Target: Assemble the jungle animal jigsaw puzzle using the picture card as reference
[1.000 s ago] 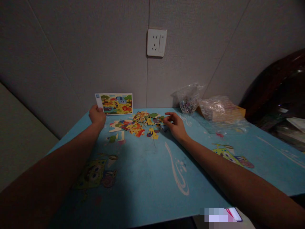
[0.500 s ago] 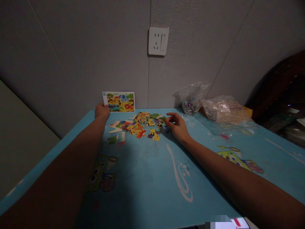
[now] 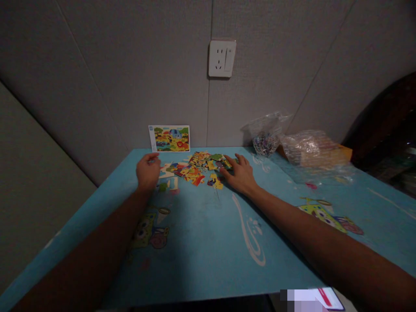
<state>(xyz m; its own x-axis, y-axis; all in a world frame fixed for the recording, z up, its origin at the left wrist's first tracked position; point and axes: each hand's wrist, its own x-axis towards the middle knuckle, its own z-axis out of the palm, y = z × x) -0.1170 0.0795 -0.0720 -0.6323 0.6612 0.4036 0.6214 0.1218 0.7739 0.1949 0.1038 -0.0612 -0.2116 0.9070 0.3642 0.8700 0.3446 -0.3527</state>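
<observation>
A heap of colourful jigsaw puzzle pieces (image 3: 198, 161) lies at the far side of the blue table. My right hand (image 3: 239, 174) rests at the heap's right edge, fingers spread over several pieces. Left of the heap is my left hand (image 3: 148, 171), fingers loosely bent and apart, with nothing visible in it. Beside it are pale pieces (image 3: 173, 183) and one with green. Behind the heap a picture card (image 3: 172, 138) with an elephant and a lion leans upright on the wall; neither hand touches it.
The table (image 3: 208, 242) has a blue cartoon-printed cover. At the back right stand a clear plastic bag (image 3: 265, 136) of small items and a larger clear-wrapped package (image 3: 312, 149). A socket (image 3: 222, 59) is on the wall. A lit screen (image 3: 312, 299) shows below the front edge.
My left hand has let go of the picture card and moved back toward me. My right hand has spread its fingers onto the pieces. The view has shifted slightly.
</observation>
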